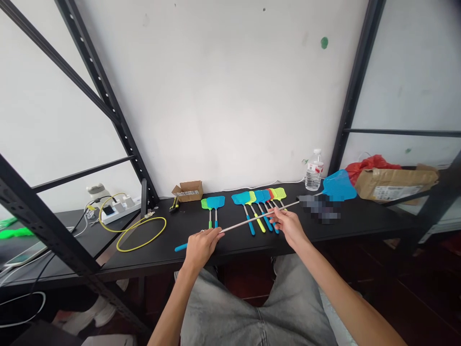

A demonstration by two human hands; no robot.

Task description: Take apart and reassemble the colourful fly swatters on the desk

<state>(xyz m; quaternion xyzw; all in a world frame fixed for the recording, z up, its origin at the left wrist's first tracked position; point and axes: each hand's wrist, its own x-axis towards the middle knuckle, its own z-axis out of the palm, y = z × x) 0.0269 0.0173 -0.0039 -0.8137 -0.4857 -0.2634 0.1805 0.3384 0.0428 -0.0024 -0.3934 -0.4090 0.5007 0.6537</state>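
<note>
We have a long steel-shafted fly swatter held crosswise over the near part of the black desk, its blue handle out to the left and its blue mesh head to the far right, with a blurred patch hiding the stretch of shaft just before it. Our left hand is closed around the shaft just past the handle, while our right hand pinches it in the fingertips further along. Keeping both grips level should spare the thin shaft from bending and keep it clear of the row of swatters just beyond.
</note>
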